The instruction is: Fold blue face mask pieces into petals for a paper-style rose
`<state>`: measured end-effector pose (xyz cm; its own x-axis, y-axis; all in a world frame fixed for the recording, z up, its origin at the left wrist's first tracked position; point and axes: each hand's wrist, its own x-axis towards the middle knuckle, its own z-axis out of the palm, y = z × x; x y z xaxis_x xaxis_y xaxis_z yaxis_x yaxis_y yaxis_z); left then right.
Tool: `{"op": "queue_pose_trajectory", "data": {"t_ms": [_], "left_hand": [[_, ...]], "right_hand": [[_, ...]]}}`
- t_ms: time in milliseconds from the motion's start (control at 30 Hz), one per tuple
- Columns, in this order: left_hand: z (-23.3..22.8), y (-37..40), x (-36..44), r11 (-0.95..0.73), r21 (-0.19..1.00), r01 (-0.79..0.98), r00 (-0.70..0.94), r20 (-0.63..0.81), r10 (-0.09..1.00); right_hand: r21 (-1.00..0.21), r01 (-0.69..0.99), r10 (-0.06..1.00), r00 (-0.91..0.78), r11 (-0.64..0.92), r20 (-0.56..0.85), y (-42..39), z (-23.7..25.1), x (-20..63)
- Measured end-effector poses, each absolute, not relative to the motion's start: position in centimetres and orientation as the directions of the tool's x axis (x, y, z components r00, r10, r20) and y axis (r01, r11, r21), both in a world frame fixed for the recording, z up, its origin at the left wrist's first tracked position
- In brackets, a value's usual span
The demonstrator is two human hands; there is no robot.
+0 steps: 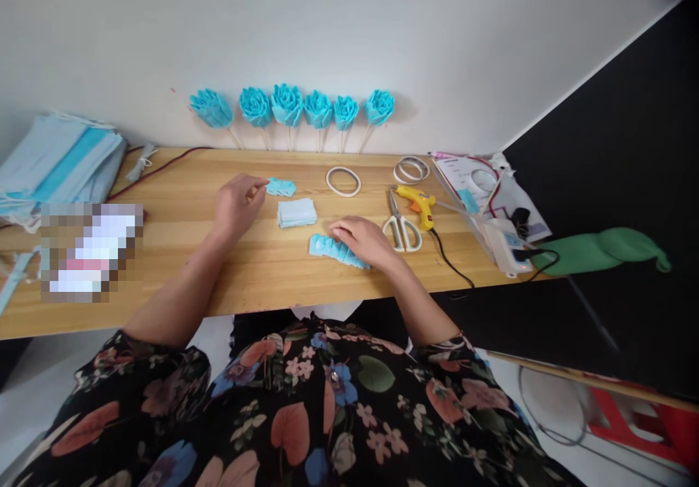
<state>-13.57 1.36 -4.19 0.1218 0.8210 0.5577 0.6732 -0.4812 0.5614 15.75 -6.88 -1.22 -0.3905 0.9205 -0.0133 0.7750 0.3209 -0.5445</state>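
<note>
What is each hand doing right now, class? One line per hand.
Left hand: closed, pinching a small blue piece.
Right hand: open, resting flat on the blue strip.

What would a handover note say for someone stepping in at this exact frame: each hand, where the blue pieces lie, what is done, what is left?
Left hand: pinches a small pleated blue piece at its fingertips, low over the wooden table.
Right hand: rests flat on a longer pleated blue strip lying on the table.
Between them: a small stack of cut blue squares.
To the right: scissors, yellow glue gun, tape rolls.
Done: six blue roses on sticks lean against the wall.
Left: pleated pieces and squares not yet assembled.
</note>
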Motion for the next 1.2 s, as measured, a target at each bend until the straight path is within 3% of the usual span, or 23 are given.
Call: {"op": "queue_pose_trajectory", "data": {"t_ms": [300, 500, 633, 800, 900, 1200], "left_hand": [[-4.3, 1.1, -13.2, -0.47, 0.568, 0.675, 0.158, 0.511, 0.845], [-4.0, 0.6, -12.7, -0.482, 0.577, 0.659, 0.191, 0.491, 0.85], [-3.8, 0.5, -12.6, -0.475, 0.588, 0.654, 0.191, 0.48, 0.856], [-4.2, 0.5, -12.5, -0.464, 0.6, 0.652, 0.185, 0.468, 0.864], [-4.5, 0.8, -12.6, -0.461, 0.597, 0.656, 0.196, 0.455, 0.869], [-5.2, 1.6, -13.3, -0.407, 0.697, 0.591, 0.116, 0.425, 0.898]], "right_hand": [[-0.374, 0.844, 0.922, -0.369, 0.384, 0.114, -2.1, -0.6, 12.7], [-0.255, 0.944, 0.972, -0.228, 0.209, -0.047, 1.6, -0.6, 10.3], [-0.341, 0.916, 0.956, -0.267, 0.212, -0.121, 2.9, -1.2, 9.8], [-0.512, 0.813, 0.945, -0.327, 0.276, -0.011, 2.8, -2.4, 10.9], [-0.535, 0.782, 0.931, -0.363, 0.32, 0.026, 2.6, -2.7, 11.5], [-0.266, 0.859, 0.9, -0.421, 0.437, 0.118, 2.3, -1.5, 11.8]]}}
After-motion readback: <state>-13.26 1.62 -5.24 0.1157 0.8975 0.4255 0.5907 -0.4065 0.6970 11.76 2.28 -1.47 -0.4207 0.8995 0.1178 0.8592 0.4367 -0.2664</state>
